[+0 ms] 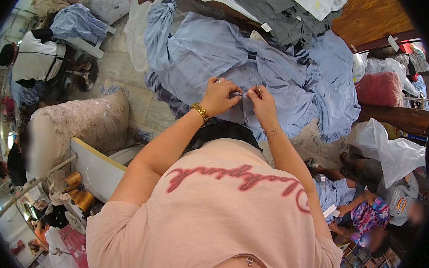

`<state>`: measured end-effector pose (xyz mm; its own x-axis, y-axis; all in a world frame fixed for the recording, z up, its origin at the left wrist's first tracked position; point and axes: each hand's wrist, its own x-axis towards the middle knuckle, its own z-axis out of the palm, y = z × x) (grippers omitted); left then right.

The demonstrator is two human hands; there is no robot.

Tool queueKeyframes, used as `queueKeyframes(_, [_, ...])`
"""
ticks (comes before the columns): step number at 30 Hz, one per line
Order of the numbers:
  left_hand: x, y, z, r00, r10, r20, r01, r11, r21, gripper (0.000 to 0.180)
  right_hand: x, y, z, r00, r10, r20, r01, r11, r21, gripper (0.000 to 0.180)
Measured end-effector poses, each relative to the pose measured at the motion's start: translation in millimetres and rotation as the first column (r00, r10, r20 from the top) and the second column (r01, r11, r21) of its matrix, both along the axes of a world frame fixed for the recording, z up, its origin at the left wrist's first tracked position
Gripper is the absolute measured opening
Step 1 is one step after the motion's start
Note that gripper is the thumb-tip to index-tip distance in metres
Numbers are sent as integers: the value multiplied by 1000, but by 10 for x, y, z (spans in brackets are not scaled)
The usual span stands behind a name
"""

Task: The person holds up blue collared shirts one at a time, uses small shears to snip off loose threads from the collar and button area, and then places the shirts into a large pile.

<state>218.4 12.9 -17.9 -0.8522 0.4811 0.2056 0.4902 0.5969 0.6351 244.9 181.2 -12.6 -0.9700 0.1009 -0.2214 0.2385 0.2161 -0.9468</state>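
Observation:
A light blue shirt (pixel 210 45) lies spread over a heap of similar blue garments in front of me, its dark neck label (pixel 251 55) facing up. My left hand (pixel 220 96), with a ring and a gold watch, pinches a small fold of this blue cloth between thumb and fingers. Close to its right, my right hand (pixel 262 103) is closed in a pinch at the same spot. Something small and metallic shows at its fingers, but I cannot make out whether it is a tool or a ring. The two hands are slightly apart, low over the near part of the shirt.
Folded grey garments (pixel 292 21) are stacked at the far side. A large stuffed sack (pixel 87 121) and a white panel with a yellow edge (pixel 94 166) stand left. Yellow thread cones (pixel 80 194) sit lower left. Co-workers are at far left and lower right, near a white plastic bag (pixel 388 149).

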Motion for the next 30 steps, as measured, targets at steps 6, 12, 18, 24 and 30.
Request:
queueKeyframes(6, [-133, -19, 75, 946, -77, 316, 70, 997, 34, 22, 19, 58, -76, 997, -4, -81, 11, 996, 86, 12])
queueKeyframes(12, [-128, 13, 195, 885, -94, 456, 27, 988, 151, 26, 62, 110, 98, 968, 116, -224, -15, 914, 407, 13])
queueKeyframes(18, [-17, 35, 242, 868, -117, 482, 22, 980, 197, 23, 99, 281, 146, 896, 139, -423, 126, 832, 540, 13])
queueKeyframes(24, [41, 9, 421, 799, -70, 597, -31, 987, 158, 20, 196, 205, 424, 934, 230, -272, -140, 939, 314, 16])
queueKeyframes(30, [-75, -70, 617, 762, -145, 631, -10, 972, 235, 21, 208, 66, 530, 965, 190, -181, -117, 929, 351, 15])
